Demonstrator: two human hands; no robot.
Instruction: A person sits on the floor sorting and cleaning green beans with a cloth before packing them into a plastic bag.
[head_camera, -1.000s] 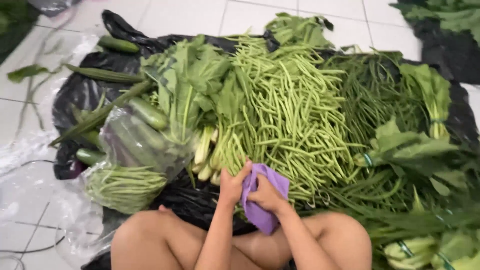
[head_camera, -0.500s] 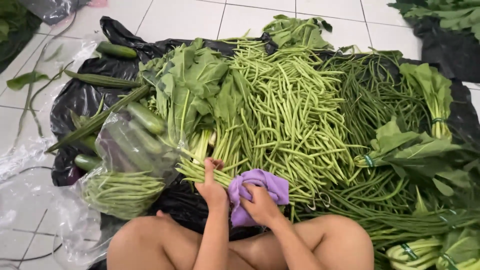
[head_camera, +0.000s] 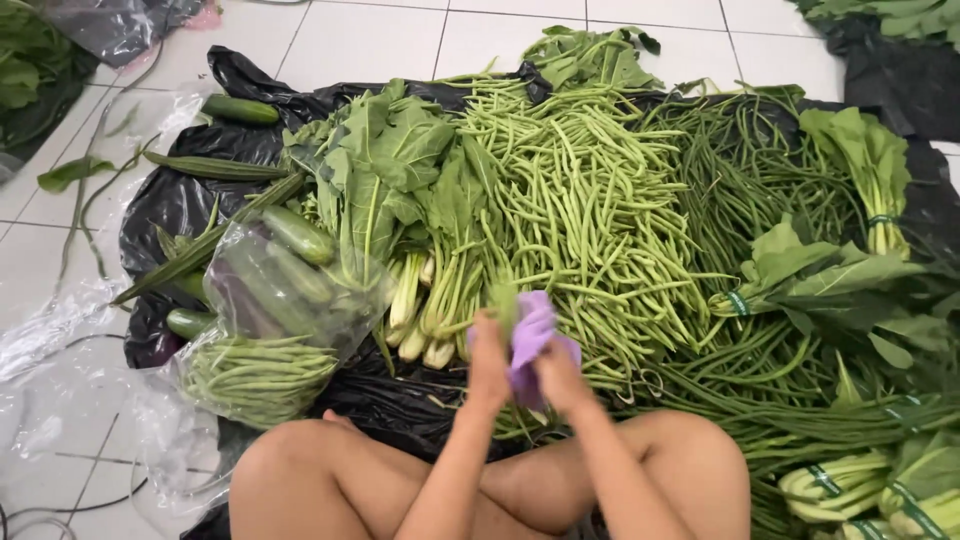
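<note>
While my left hand (head_camera: 488, 348) pinches a few beans (head_camera: 503, 297), my right hand (head_camera: 556, 375) closes its fingers on the purple cloth (head_camera: 530, 335) above the bean pile (head_camera: 585, 200).

Hands: left hand (head_camera: 488, 352) and right hand (head_camera: 560, 378) are motion-blurred; fingers cannot be told apart.
Purple cloth (head_camera: 530, 340): partly covered by both hands; its full shape is hidden.
Green item above the cloth: a blurred smear, kind uncertain.
Clear plastic bag (head_camera: 270, 290): cucumbers inside show only dimly through the film.
Black plastic sheet (head_camera: 170, 205): mostly buried under vegetables; its right edge is cut off.
Banded leafy bundles (head_camera: 880, 490): cropped at the bottom right corner.
Legs: cut off by the lower edge.
</note>
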